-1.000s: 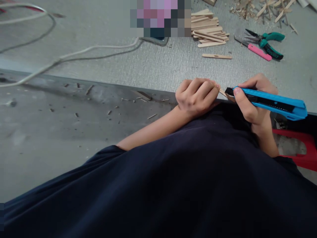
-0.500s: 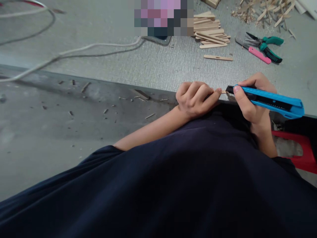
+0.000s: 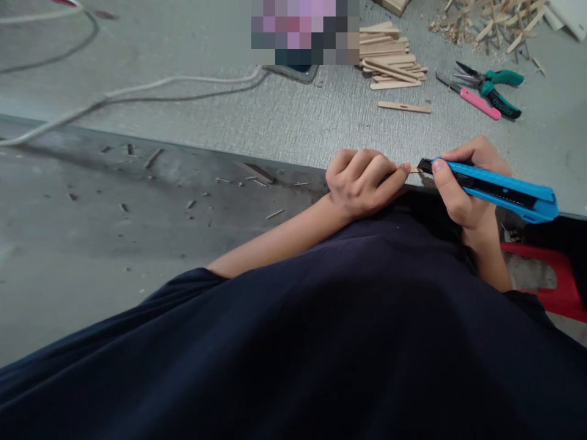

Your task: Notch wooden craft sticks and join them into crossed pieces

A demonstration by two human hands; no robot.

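My left hand [image 3: 362, 181] is curled into a fist around a thin wooden stick [image 3: 414, 170]; only the stick's short tip pokes out past the fingers. My right hand [image 3: 468, 183] grips a blue utility knife [image 3: 498, 189], thumb on its black front end, which meets the stick's tip. Both hands hover at the near edge of the grey table [image 3: 284, 116], just above my dark shirt.
A pile of flat wooden sticks [image 3: 389, 58] lies farther back, with a single stick [image 3: 404, 107] in front of it. Green-handled pliers [image 3: 493, 82] and a pink-handled tool [image 3: 477, 101] lie to the right, wood shavings [image 3: 486, 21] beyond. Cables [image 3: 137, 98] cross the table's left. Red stool [image 3: 557, 287] at lower right.
The stick's exposed end has become shorter, and the knife's front end has come closer to my left fingers. The view shifted slightly.
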